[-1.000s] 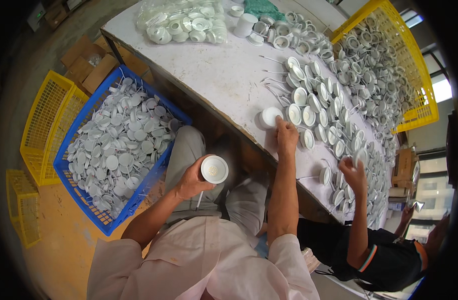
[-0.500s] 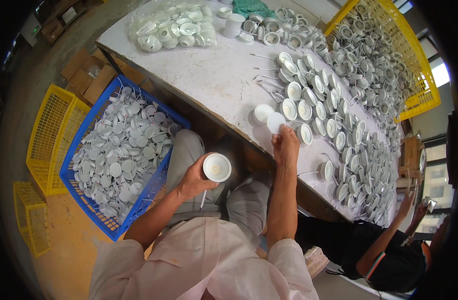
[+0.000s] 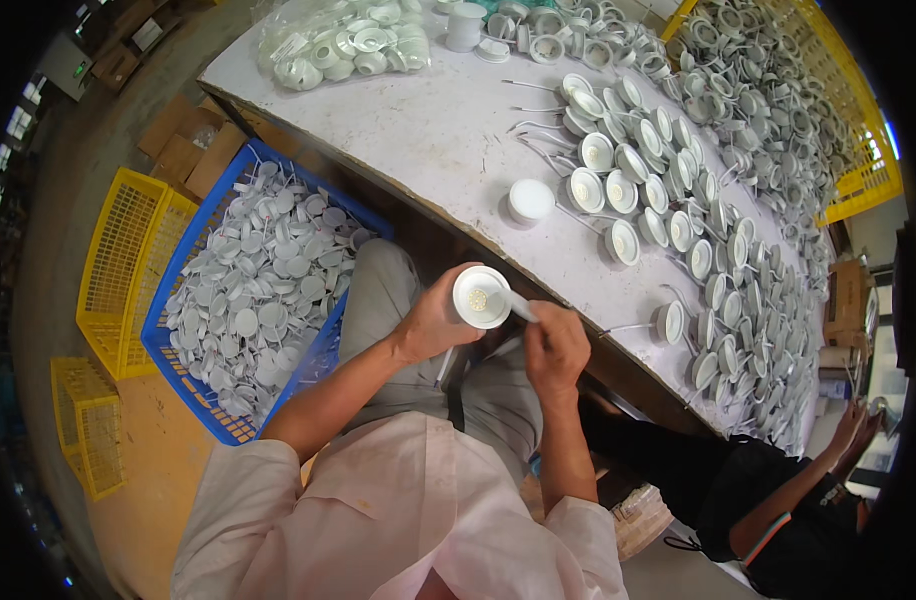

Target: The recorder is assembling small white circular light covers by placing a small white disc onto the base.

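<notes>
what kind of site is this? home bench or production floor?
Likely a small factory assembly floor. A long white table carries rows of identical round white lamp housings, a blue crate holds loose white discs, and the left hand holds one housing.

A small round white lamp housing [image 3: 481, 296] is gripped in the left hand [image 3: 433, 322], off the table's near edge, open face up. A yellowish disc sits at its centre, and the right hand [image 3: 554, 345] pinches a thin white piece at its rim.

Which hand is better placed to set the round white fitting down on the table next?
Probably the left hand: it holds the round white fitting beside the table edge, while the right hand only pinches a small piece at its rim.
</notes>
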Available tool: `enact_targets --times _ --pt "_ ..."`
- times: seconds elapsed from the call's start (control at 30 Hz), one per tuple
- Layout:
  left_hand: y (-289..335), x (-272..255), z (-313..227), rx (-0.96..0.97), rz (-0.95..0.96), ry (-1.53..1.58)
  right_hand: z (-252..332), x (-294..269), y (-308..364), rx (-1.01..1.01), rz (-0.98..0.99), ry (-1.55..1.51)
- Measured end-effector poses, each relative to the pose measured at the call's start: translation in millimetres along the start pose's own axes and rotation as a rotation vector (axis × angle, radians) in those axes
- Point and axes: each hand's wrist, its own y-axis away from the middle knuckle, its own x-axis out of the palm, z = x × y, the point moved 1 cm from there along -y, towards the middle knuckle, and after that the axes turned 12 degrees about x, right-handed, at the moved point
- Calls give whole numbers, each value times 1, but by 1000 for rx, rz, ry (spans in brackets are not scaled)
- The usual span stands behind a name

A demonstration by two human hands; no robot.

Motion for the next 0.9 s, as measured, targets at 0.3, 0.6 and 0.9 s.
enact_targets --times 0.3,0.6,0.9 --pt "0 13 -6 -2 129 149 7 4 11 -250 115 177" --pt "1 22 -15 -136 -26 79 14 7 13 -231 149 181" --pt "6 21 -14 63 -14 -215 14 13 24 -238 110 167"
